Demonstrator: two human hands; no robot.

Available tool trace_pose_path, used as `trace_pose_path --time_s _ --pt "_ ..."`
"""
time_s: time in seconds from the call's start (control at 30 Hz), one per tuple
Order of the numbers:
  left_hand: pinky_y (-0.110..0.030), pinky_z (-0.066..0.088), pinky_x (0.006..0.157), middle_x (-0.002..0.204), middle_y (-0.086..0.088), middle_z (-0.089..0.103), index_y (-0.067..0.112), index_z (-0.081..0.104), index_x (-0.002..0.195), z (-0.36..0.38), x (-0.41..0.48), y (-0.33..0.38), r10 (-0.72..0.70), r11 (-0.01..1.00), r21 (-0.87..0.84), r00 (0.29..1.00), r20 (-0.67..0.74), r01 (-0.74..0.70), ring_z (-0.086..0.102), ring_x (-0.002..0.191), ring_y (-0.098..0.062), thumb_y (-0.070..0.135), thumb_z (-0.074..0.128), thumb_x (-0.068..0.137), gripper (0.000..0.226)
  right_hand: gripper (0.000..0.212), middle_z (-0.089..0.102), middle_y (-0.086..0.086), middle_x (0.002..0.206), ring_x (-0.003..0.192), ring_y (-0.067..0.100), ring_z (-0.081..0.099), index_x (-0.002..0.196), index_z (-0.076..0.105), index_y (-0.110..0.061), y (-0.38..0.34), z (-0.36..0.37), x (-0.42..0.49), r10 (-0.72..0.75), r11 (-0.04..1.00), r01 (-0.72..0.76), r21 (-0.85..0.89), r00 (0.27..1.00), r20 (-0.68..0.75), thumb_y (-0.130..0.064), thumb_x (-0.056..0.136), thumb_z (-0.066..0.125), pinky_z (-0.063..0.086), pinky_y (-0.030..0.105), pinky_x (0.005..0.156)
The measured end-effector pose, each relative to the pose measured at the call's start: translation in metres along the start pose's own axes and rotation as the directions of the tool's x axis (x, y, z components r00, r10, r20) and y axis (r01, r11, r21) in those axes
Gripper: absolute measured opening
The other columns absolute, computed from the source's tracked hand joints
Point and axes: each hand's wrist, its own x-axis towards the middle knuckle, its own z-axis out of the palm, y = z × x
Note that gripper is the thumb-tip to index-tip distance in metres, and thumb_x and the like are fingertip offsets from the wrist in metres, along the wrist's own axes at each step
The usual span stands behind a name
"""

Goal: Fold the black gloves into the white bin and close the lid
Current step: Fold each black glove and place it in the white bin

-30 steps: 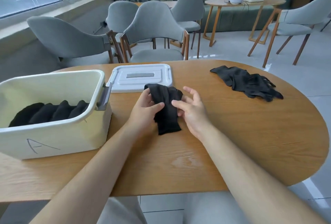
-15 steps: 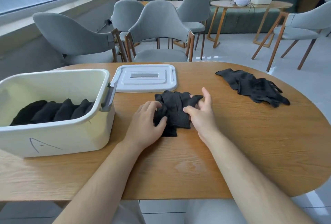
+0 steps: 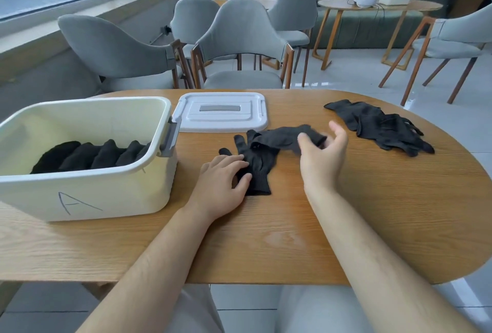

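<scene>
A black glove (image 3: 259,165) lies flat on the wooden table (image 3: 372,212), fingers pointing away from me. My left hand (image 3: 222,181) presses on its cuff end with straight fingers. A second black glove (image 3: 282,139) stretches to the right above the first, and my right hand (image 3: 323,157) pinches its end; that part is blurred. The white bin (image 3: 87,196), marked with an "A", stands at the left and holds several folded black gloves (image 3: 87,155). Its white lid (image 3: 222,111) lies flat behind my hands.
A loose pile of black gloves (image 3: 380,126) lies at the table's right side. Grey chairs (image 3: 239,47) stand close behind the far table edge. Another round table (image 3: 380,7) with a white box stands further back.
The bunched gloves have been spread apart: one now lies flat under my left hand, and my right hand has drawn the other out to the right.
</scene>
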Motion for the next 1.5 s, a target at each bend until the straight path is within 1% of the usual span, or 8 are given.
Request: trace_pose_path --time_s 0.07,0.13,0.2,0.27,0.47,0.7,1.2,1.5 --pt "-0.036 0.023 0.115 0.147 0.019 0.050 0.031 0.061 0.137 0.002 0.000 0.000 0.016 1.000 0.023 1.000 0.003 -0.016 0.030 0.141 -0.007 0.049 0.050 0.099 0.043 0.045 0.057 -0.021 0.116 0.112 0.000 0.060 0.134 0.050 -0.019 -0.006 0.006 0.001 -0.289 0.957 0.289 -0.037 0.957 0.006 -0.013 0.094 0.070 0.048 0.010 0.092" --pt "-0.038 0.024 0.115 0.147 0.020 0.050 0.033 0.061 0.137 0.002 0.000 -0.001 0.007 0.999 0.039 1.000 0.012 -0.008 0.029 0.140 -0.008 0.052 0.049 0.099 0.044 0.030 0.064 -0.009 0.113 0.111 0.008 0.063 0.123 0.060 -0.018 -0.001 0.014 0.001 -0.559 0.782 0.608 -0.141 0.783 0.272 -0.013 0.095 0.068 0.053 0.023 0.093" --pt "-0.040 0.028 0.113 0.144 0.019 0.053 0.033 0.061 0.135 0.000 0.000 0.000 0.016 0.999 0.038 1.000 0.016 -0.016 0.032 0.138 -0.010 0.051 0.048 0.098 0.043 0.026 0.067 -0.002 0.114 0.111 0.012 0.062 0.118 0.067 -0.017 0.014 0.019 -0.001 -0.559 0.594 0.787 -0.167 0.553 0.618 -0.011 0.093 0.068 0.053 0.033 0.095" --pt "-0.040 0.032 0.108 0.132 0.020 0.059 0.035 0.064 0.128 -0.001 -0.001 0.001 0.037 0.999 0.017 0.999 0.013 -0.037 0.037 0.132 -0.010 0.047 0.048 0.097 0.036 0.032 0.069 -0.006 0.119 0.116 0.010 0.061 0.119 0.069 -0.021 0.028 0.018 -0.007 -0.389 0.561 0.809 -0.176 0.445 0.807 -0.009 0.090 0.066 0.051 0.037 0.100" --pt "-0.029 0.038 0.105 0.132 0.014 0.055 0.024 0.067 0.126 -0.007 0.000 -0.005 -0.020 0.988 -0.153 1.000 0.014 0.022 0.046 0.122 -0.002 0.047 0.067 0.089 0.043 0.029 0.065 -0.013 0.131 0.130 0.006 0.051 0.108 0.073 -0.027 0.037 0.003 -0.009 -0.251 0.662 0.711 -0.238 0.509 0.823 -0.010 0.087 0.065 0.044 0.034 0.110" --pt "-0.016 0.032 0.110 0.140 0.017 0.048 0.020 0.061 0.129 -0.017 -0.015 -0.022 -0.011 0.975 -0.218 0.992 0.123 0.038 0.041 0.131 0.007 0.059 0.072 0.082 0.062 0.019 0.059 -0.011 0.100 0.095 0.006 0.058 0.106 0.079 -0.021 0.038 -0.012 -0.013 -0.331 0.665 0.723 -0.188 0.510 0.794 -0.014 0.088 0.075 0.045 0.017 0.086" --pt "-0.021 0.045 0.089 0.120 0.016 0.048 0.035 0.051 0.108 -0.023 -0.018 -0.015 -0.002 0.971 -0.238 0.995 0.101 0.026 0.050 0.107 0.004 0.058 0.076 0.078 0.045 0.016 0.065 -0.016 0.100 0.102 0.006 0.058 0.093 0.081 -0.023 0.033 -0.016 -0.015 -0.295 0.620 0.769 -0.153 0.409 0.863 -0.025 0.086 0.067 0.050 0.029 0.090" --pt "-0.037 0.047 0.095 0.110 0.010 0.058 0.026 0.073 0.104 -0.020 -0.018 -0.014 0.129 0.978 -0.172 0.989 0.071 -0.115 0.050 0.116 -0.012 0.056 0.068 0.084 0.036 0.030 0.052 -0.011 0.098 0.107 0.013 0.043 0.103 0.074 -0.027 0.020 0.051 0.003 -0.099 0.485 0.739 -0.469 0.578 0.810 -0.048 0.099 0.054 0.037 0.034 0.097"
